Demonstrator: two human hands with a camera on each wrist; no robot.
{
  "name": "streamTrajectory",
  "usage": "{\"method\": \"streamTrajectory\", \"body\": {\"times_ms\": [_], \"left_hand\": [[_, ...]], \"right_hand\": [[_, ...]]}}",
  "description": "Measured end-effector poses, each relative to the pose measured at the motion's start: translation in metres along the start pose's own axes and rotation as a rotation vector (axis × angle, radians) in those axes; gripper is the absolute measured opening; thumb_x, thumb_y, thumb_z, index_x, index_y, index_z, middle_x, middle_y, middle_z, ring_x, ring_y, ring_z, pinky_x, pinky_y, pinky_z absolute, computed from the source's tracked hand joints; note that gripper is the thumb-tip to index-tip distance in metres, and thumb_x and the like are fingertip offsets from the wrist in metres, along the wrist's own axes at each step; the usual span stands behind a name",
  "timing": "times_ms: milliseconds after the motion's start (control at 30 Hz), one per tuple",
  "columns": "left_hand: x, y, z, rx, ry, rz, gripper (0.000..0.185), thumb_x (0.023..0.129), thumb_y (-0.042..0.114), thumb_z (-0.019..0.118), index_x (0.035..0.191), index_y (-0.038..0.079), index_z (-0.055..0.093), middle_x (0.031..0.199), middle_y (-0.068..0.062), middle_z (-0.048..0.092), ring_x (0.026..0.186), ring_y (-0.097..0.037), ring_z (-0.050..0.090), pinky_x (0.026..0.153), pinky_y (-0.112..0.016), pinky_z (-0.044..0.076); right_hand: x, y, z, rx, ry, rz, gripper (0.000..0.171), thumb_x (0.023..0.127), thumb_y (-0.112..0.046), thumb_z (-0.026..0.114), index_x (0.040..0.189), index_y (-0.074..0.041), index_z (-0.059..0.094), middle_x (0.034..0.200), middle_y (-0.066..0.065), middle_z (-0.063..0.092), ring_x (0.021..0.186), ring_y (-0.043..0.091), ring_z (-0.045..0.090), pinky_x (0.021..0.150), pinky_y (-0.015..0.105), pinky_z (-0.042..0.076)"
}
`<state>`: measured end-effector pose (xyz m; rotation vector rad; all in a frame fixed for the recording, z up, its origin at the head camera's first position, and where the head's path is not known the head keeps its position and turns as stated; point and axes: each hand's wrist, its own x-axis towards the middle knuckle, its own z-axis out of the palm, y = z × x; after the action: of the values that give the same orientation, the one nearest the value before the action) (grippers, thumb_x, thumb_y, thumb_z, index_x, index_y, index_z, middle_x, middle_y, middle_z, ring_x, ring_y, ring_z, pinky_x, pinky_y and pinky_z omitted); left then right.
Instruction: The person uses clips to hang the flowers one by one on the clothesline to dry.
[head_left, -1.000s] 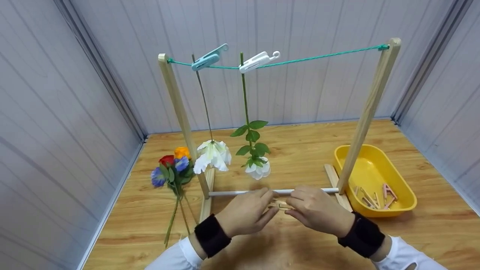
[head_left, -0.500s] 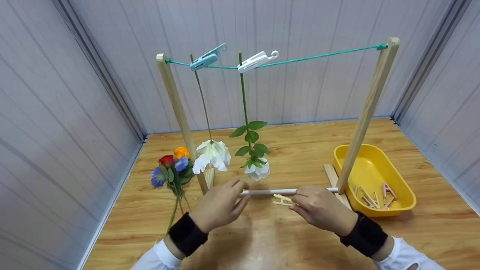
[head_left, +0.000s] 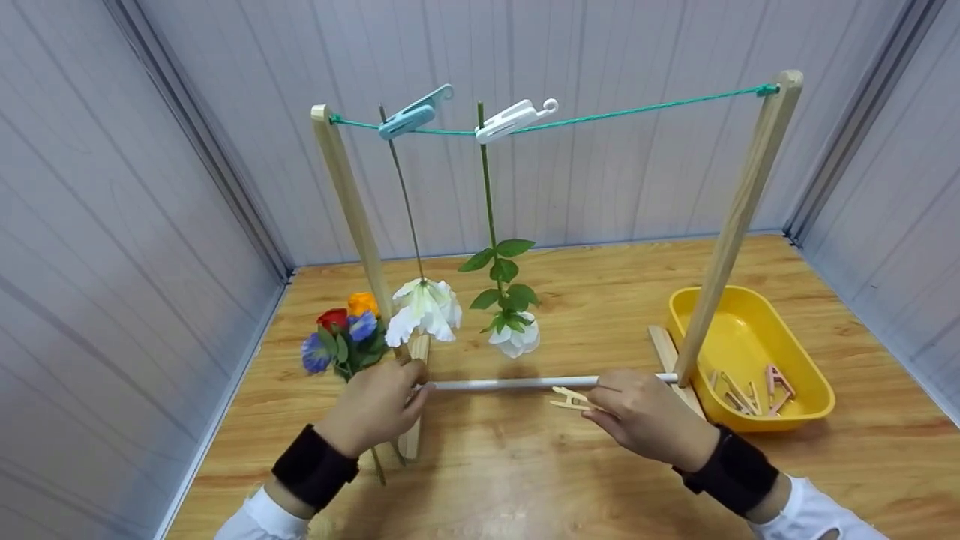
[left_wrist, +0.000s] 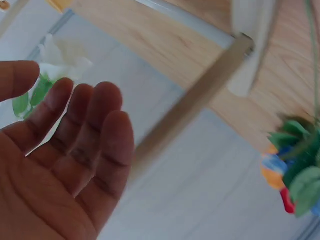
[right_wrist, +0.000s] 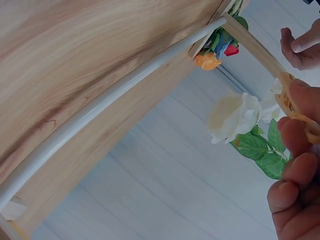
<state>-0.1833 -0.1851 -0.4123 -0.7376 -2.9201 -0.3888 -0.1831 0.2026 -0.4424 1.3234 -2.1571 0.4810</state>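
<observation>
My right hand pinches a small wooden clothespin just in front of the rack's white bottom rod; the right wrist view shows fingers on the pin. My left hand hovers with relaxed, straight fingers near the rack's left foot, beside a bunch of coloured flowers lying on the table. Two white flowers hang head-down from the green line, held by a blue peg and a white peg.
A yellow tray at the right holds several wooden and pink pegs. The wooden rack's posts stand on a wooden table enclosed by grey panel walls.
My left hand has let go of the clothespin and moved left to the rack's left foot by the flower bunch. The right hand keeps the pin, almost still.
</observation>
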Motion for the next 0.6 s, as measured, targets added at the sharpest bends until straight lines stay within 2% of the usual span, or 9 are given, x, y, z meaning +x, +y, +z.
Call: {"method": "streamTrajectory", "body": {"times_ms": [100, 167, 267, 367, 467, 600], "left_hand": [[-0.004, -0.010, -0.005, -0.034, -0.062, -0.073, 0.019, 0.106, 0.019, 0.068, 0.091, 0.008, 0.070, 0.078, -0.001, 0.060, 0.065, -0.012, 0.050, 0.059, -0.032, 0.045], [-0.007, -0.018, -0.007, -0.035, -0.083, -0.101, 0.015, 0.104, 0.015, 0.070, 0.091, 0.007, 0.070, 0.081, -0.003, 0.062, 0.067, -0.014, 0.055, 0.062, -0.036, 0.050], [-0.011, -0.033, -0.005, -0.013, -0.107, -0.107, 0.002, 0.094, 0.003, 0.073, 0.093, 0.003, 0.071, 0.089, -0.009, 0.069, 0.074, -0.022, 0.065, 0.069, -0.045, 0.059], [-0.014, -0.048, 0.001, 0.016, -0.159, -0.108, 0.015, 0.085, -0.004, 0.078, 0.099, 0.000, 0.073, 0.099, -0.014, 0.072, 0.084, -0.030, 0.072, 0.077, -0.050, 0.062], [-0.017, -0.060, 0.013, 0.071, -0.201, -0.082, 0.015, 0.085, -0.007, 0.079, 0.098, -0.001, 0.075, 0.099, -0.016, 0.073, 0.085, -0.034, 0.072, 0.077, -0.051, 0.063], [-0.021, -0.074, 0.030, 0.218, -0.198, 0.011, 0.009, 0.089, -0.006, 0.079, 0.092, 0.001, 0.075, 0.093, -0.014, 0.070, 0.079, -0.033, 0.067, 0.070, -0.048, 0.060]], "right_hand": [[-0.001, 0.001, 0.000, -0.003, 0.000, 0.005, 0.028, 0.081, -0.006, 0.091, 0.083, -0.011, 0.065, 0.075, -0.004, 0.054, 0.066, 0.008, 0.047, 0.059, 0.022, 0.042], [-0.001, 0.001, 0.000, -0.012, 0.002, 0.009, 0.027, 0.080, -0.006, 0.091, 0.084, -0.010, 0.065, 0.075, -0.003, 0.056, 0.066, 0.009, 0.049, 0.059, 0.024, 0.043], [-0.003, 0.002, 0.000, -0.033, 0.002, 0.009, 0.026, 0.080, -0.007, 0.092, 0.083, -0.010, 0.065, 0.075, -0.003, 0.057, 0.066, 0.010, 0.050, 0.058, 0.025, 0.044], [-0.004, 0.001, 0.001, -0.049, 0.000, 0.004, 0.026, 0.081, -0.009, 0.091, 0.081, -0.010, 0.065, 0.073, -0.003, 0.055, 0.065, 0.010, 0.049, 0.058, 0.026, 0.043], [-0.005, 0.001, 0.001, -0.047, -0.007, 0.008, 0.026, 0.082, -0.010, 0.090, 0.080, -0.011, 0.064, 0.072, -0.004, 0.052, 0.064, 0.009, 0.046, 0.057, 0.024, 0.041], [-0.006, -0.001, 0.001, -0.036, -0.016, 0.027, 0.027, 0.083, -0.010, 0.091, 0.080, -0.012, 0.064, 0.072, -0.005, 0.053, 0.064, 0.007, 0.046, 0.057, 0.023, 0.040]]}}
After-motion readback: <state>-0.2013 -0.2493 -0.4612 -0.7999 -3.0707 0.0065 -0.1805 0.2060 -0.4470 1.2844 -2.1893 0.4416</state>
